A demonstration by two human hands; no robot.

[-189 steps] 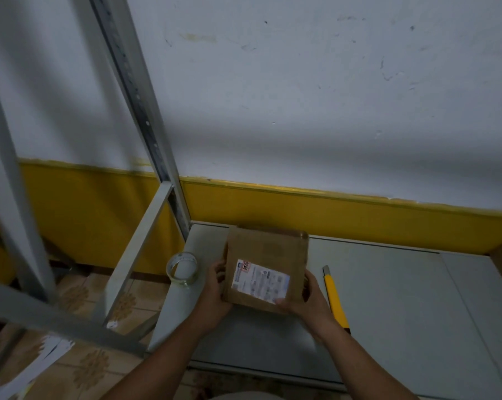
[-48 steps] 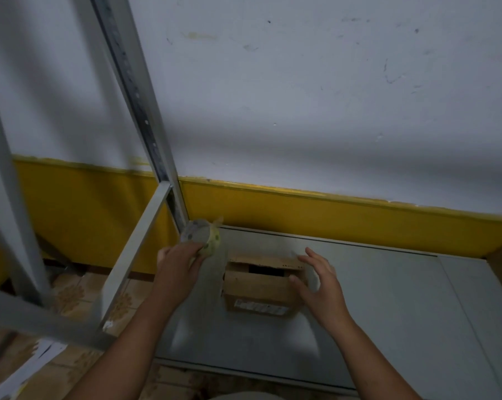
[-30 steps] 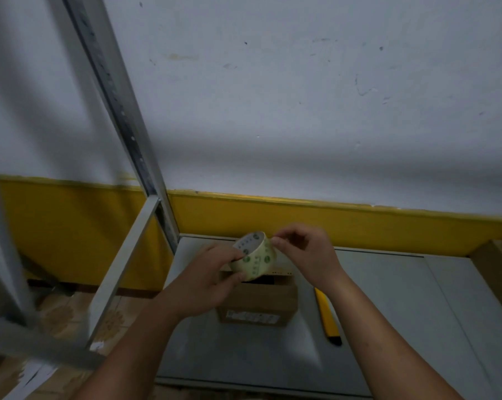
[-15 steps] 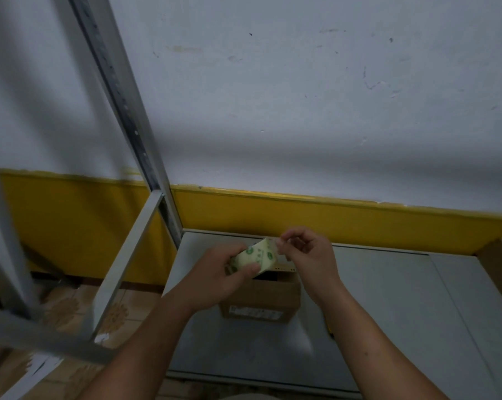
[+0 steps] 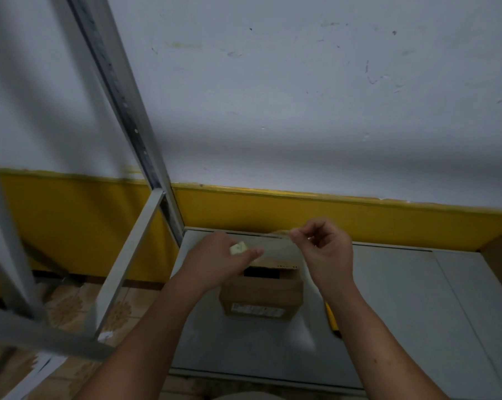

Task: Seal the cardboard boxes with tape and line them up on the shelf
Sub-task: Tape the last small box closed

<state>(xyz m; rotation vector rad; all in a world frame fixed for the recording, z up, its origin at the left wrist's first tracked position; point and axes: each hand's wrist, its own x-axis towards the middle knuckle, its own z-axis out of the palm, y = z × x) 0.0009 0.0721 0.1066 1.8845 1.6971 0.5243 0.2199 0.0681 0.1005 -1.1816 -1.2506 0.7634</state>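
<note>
A small brown cardboard box [image 5: 261, 293] stands on the grey shelf [image 5: 402, 313], its top flaps parted with a dark gap showing and a white label on its near side. Just above it my left hand [image 5: 220, 262] grips the roll of clear tape [image 5: 238, 248], mostly hidden in the fingers. My right hand [image 5: 324, 249] pinches the free end of the tape, and a clear strip [image 5: 275, 246] stretches between both hands over the box.
A yellow utility knife [image 5: 330, 316] lies on the shelf right of the box, partly under my right forearm. Grey metal shelf uprights [image 5: 122, 111] rise at the left. Another cardboard box edge [image 5: 500, 255] shows at the far right. Tiled floor lies below left.
My left hand picked the tape roll off the shelf and my right hand found its end. Since half a second ago my hands have drawn apart, pulling out a strip of tape.
</note>
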